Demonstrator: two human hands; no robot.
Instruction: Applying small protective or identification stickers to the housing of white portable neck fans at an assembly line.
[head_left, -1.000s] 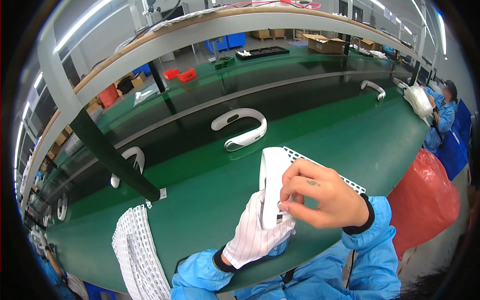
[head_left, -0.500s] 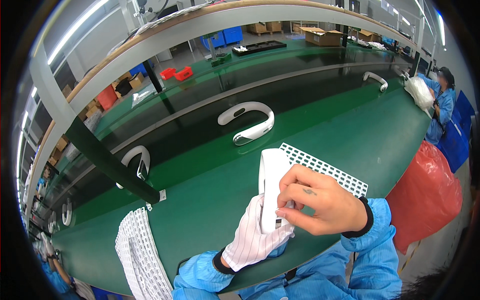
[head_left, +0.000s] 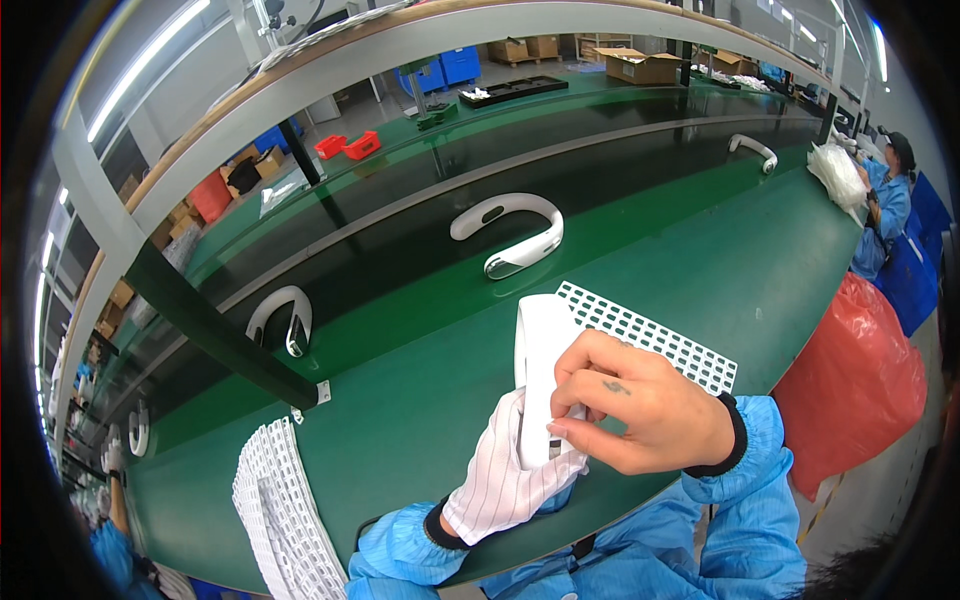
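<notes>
A white curved neck fan (head_left: 541, 350) stands on end in front of me. My left hand (head_left: 510, 465), in a white striped glove, is closed around its lower part. My bare right hand (head_left: 635, 405) is closed in a pinch over the fan's near end, thumb and forefinger against its white face. Beside the fingertips shows a small dark patch. Whatever the right fingers pinch is too small or hidden to tell. Partly under that hand, a white sheet with rows of small holes (head_left: 660, 337) lies on the green table (head_left: 400, 450).
Several more neck fans (head_left: 535, 250) lie on the dark conveyor belt beyond the table. Stacked perforated strips (head_left: 275, 500) lie at left, near a dark post (head_left: 220, 330). A red bag (head_left: 855, 385) stands at right. Co-workers sit at far right (head_left: 885, 200) and lower left (head_left: 115, 545).
The neck fans on the belt have shifted to the right. At left, a co-worker's gloved hand has reached up toward the belt. My hands and the held fan have hardly moved.
</notes>
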